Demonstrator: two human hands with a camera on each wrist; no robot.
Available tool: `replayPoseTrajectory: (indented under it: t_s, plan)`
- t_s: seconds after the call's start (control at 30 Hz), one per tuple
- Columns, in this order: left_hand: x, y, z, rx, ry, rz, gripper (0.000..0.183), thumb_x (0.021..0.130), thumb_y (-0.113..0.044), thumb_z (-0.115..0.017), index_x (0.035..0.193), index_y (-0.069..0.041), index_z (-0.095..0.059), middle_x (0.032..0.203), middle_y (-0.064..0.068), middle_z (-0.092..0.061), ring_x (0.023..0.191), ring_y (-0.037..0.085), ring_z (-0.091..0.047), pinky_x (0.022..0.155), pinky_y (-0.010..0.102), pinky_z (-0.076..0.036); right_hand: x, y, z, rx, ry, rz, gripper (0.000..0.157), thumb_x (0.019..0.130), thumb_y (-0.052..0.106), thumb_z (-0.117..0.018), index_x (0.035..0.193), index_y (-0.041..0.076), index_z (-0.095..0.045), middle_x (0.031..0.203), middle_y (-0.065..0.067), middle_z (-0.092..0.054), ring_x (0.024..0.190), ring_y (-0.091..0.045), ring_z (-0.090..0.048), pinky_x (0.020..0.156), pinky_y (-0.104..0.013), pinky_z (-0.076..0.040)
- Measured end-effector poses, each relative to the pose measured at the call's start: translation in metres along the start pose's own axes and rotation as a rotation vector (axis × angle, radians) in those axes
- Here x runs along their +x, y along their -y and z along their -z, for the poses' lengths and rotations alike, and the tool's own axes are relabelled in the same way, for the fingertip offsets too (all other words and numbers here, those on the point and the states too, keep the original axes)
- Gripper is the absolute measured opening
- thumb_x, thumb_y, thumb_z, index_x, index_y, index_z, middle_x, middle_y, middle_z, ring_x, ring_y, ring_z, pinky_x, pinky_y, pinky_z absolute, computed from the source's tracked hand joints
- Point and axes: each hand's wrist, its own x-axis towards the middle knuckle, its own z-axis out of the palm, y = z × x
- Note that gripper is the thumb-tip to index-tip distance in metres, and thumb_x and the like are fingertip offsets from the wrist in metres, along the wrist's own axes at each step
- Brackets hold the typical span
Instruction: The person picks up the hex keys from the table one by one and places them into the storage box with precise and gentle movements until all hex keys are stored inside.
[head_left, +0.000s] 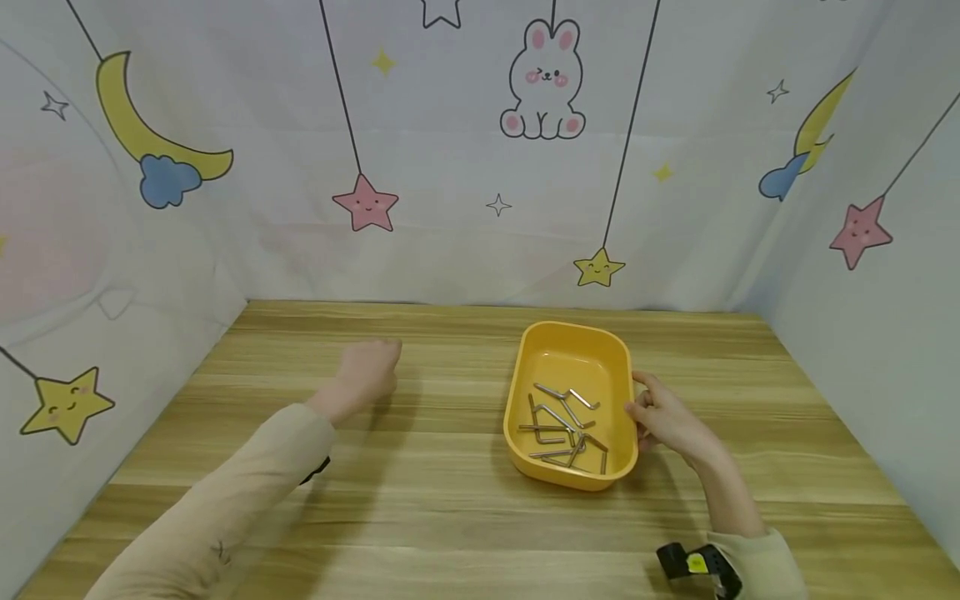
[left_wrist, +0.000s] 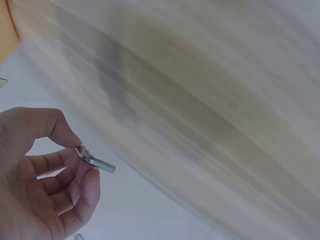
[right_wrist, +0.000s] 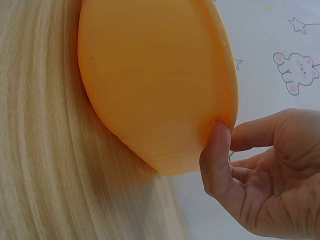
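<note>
My left hand is over the left part of the table, back of the hand toward the head camera. In the left wrist view its thumb and fingers pinch a bent metal hex key; one short end sticks out, and the rest is hidden by the fingers. A yellow plastic box stands right of centre with several L-shaped hex keys lying loose toward its near end. At the box's right side, my right hand grips the rim between thumb and fingers, as the right wrist view also shows.
The wood-grain table reaches back to a white printed curtain, which also hangs along the left and right sides. A black wrist strap with a camera sits on the right wrist.
</note>
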Motion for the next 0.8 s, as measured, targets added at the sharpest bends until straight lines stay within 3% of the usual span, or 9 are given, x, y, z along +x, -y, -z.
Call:
replayPoseTrajectory:
  t_s: [0.17, 0.57, 0.8]
  plan:
    - [0.000, -0.019, 0.007, -0.048, -0.025, -0.063, 0.023, 0.078, -0.002, -0.057, 0.101, -0.004, -0.060, 0.094, 0.011, -0.066, 0.075, 0.023, -0.061, 0.055, 0.034, -0.049, -0.001, 0.000, 0.000, 0.003, 0.000, 0.002, 0.063, 0.099, 0.005, -0.042, 0.149, -0.009, -0.007, 0.086, -0.010, -0.048, 0.067, -0.015, -0.053, 0.060, -0.038, -0.056]
    - [-0.010, -0.064, 0.018, -0.072, -0.215, -0.243, 0.018, 0.074, 0.001, -0.058, 0.090, -0.008, -0.057, 0.078, 0.005, -0.061, 0.054, 0.011, -0.037, 0.044, 0.021, -0.023, -0.001, 0.000, 0.000, -0.001, -0.005, -0.001, 0.062, 0.099, 0.005, -0.042, 0.149, -0.008, -0.008, 0.086, -0.010, -0.048, 0.067, -0.016, -0.053, 0.059, -0.036, -0.056]
    - [-0.013, -0.093, 0.029, -0.089, -0.270, -0.329, 0.018, 0.075, -0.002, -0.059, 0.090, -0.010, -0.054, 0.075, 0.001, -0.057, 0.055, 0.010, -0.038, 0.043, 0.020, -0.023, -0.001, 0.001, 0.000, -0.001, -0.002, -0.004, 0.063, 0.099, 0.006, -0.042, 0.150, -0.007, -0.008, 0.086, -0.011, -0.049, 0.067, -0.016, -0.054, 0.060, -0.037, -0.056]
